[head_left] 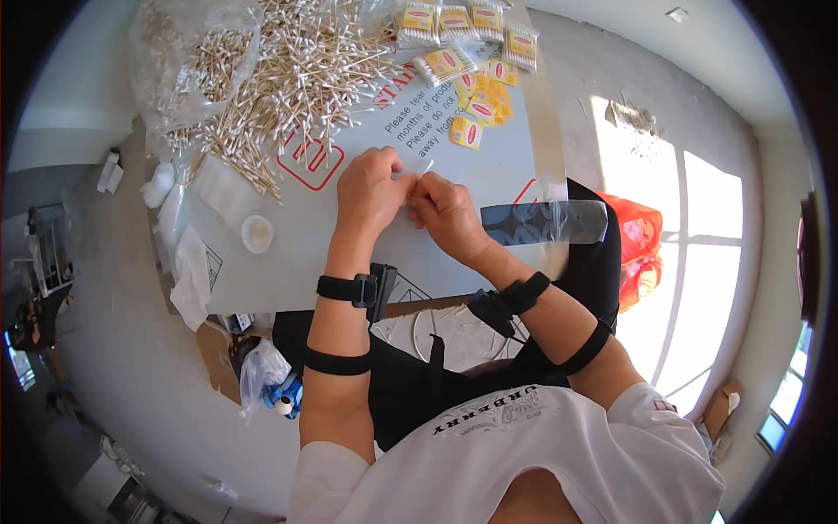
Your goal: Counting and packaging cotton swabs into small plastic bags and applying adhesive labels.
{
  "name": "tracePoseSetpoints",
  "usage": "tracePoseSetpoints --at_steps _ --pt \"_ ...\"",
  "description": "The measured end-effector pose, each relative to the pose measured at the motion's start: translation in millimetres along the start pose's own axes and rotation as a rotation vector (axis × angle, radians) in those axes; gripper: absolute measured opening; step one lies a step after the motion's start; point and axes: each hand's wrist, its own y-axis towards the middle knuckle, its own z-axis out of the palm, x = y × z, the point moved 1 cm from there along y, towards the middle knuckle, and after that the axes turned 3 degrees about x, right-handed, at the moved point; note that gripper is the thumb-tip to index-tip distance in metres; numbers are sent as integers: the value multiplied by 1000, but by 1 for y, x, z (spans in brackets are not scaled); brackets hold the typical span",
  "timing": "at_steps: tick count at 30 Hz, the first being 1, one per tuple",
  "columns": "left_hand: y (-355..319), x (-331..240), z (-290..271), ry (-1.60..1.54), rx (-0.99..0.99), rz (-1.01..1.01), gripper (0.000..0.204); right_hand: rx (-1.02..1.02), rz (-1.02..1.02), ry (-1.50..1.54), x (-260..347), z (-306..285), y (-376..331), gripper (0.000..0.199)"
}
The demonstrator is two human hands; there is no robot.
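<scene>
Both my hands are pinched together over the middle of the bench (288,262). My left hand (371,194) and right hand (445,212) meet fingertip to fingertip, each grip closed down on a small clear plastic sleeve (417,173). It shows as a pale glint between the fingers; whether anything is inside it I cannot tell from here.

I judge this sleeve will handle as next to nothing: featherweight, limp, slick, inclined to slide and cling. It wants a fingertip pinch at its edges, one hand on each side, not a squeeze.

Working outward: the bench top is a smooth pale sheet with red line marks, and that looks slippery too. Beyond my left hand lies a big loose heap of cotton swabs (288,79), thin wooden sticks with white tips, light and stiff but I'd guess easy to snap, and easy to scatter. Part of the heap sits in a crumpled clear bag (188,61). At the far edge are filled swab packs (445,63) with yellow and red labels, and loose yellow labels (476,109) just beside them. A small round white dish (257,233) sits near my left wrist. To my right a glossy strip of clear film (546,223) hangs over the bench edge. Black straps (349,288) wrap both forearms.
</scene>
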Motion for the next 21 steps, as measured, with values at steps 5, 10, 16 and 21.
tracePoseSetpoints --at_steps 5,10,16,21 --pt "13 1 6 228 102 31 12 9 110 -108 0 -4 -14 11" --pt "9 2 4 66 108 52 7 233 112 -182 -3 -17 -86 10" --pt "-27 -7 18 221 -12 225 15 883 22 -614 24 -33 -112 21" --pt "-32 10 5 53 -295 206 20 401 0 -568 18 -50 -86 21"
